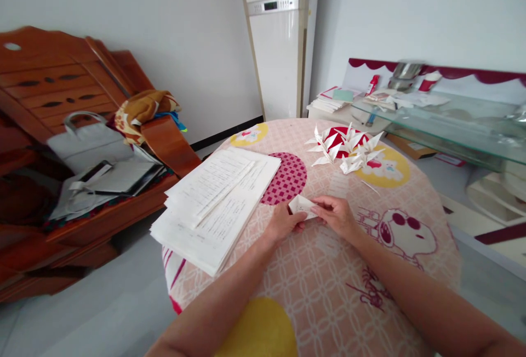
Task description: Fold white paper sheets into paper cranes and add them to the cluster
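Observation:
Between my two hands is a small folded piece of white paper (302, 205), held just over the patterned tablecloth (312, 275). My left hand (284, 219) is closed on its left side, thumb on top. The fingers of my right hand (335, 213) pinch its right edge. Beyond my hands, at the far right of the table, several white origami cranes (349, 146) sit in a cluster. A thin white paper strip (370, 187) lies near them. To the left rests a stack of printed paper sheets (217, 203).
On the left stands a wooden bench (172, 146) with a grey bag (90, 140), papers and folded cloth (143, 110). A glass-topped shelf (452, 127) on the right carries metal pots (406, 72) and papers. A tall white cabinet unit (275, 50) stands behind the table.

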The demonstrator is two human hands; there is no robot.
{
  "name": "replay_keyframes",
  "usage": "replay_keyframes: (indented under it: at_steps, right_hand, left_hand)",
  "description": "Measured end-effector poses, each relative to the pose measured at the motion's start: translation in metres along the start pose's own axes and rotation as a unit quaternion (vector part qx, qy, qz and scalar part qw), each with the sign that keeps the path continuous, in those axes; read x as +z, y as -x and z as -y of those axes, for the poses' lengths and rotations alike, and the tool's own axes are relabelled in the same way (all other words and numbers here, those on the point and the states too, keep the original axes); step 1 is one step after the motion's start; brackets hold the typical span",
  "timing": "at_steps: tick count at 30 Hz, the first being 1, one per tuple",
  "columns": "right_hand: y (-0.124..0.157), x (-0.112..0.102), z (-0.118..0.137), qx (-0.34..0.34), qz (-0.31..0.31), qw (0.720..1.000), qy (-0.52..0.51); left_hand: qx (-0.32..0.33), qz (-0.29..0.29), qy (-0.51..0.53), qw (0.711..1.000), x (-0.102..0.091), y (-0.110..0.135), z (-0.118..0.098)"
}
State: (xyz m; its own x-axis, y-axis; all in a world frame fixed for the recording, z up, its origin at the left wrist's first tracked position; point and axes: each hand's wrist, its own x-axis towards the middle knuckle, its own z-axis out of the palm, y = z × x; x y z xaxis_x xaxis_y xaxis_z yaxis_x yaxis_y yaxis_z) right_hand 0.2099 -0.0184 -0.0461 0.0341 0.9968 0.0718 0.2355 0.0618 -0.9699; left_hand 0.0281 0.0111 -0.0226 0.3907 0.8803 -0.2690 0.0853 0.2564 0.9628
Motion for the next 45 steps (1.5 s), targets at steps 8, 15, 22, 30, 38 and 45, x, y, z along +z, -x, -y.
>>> replay_keyframes:
  at_steps: [8,15,22,30,38,45]
  right_hand:
    - [-0.005,-0.002,0.015,0.019,-0.001,0.996,-0.083]
    - [-0.003,-0.009,0.019,0.058,0.004,0.977,-0.205]
    - [-0.009,-0.018,0.019,0.065,-0.033,0.968,-0.24]
    - [-0.013,-0.001,0.017,0.087,-0.092,0.971,-0.204]
    - [-0.021,-0.002,0.024,0.15,-0.005,0.965,-0.216]
    - [-0.022,-0.014,0.016,0.172,0.065,0.946,-0.268]
  left_hand:
    - [0.058,-0.004,0.041,0.997,0.007,-0.006,0.001]
    - [0.132,-0.104,0.075,0.983,0.012,-0.014,0.005]
    - [0.108,-0.024,0.099,0.989,0.009,-0.014,-0.001]
    - [0.094,0.017,0.07,0.993,0.002,-0.007,0.008]
    - [0.129,0.035,0.095,0.987,-0.006,-0.001,0.005]
    - [0.105,0.049,0.135,0.984,-0.005,-0.003,0.007]
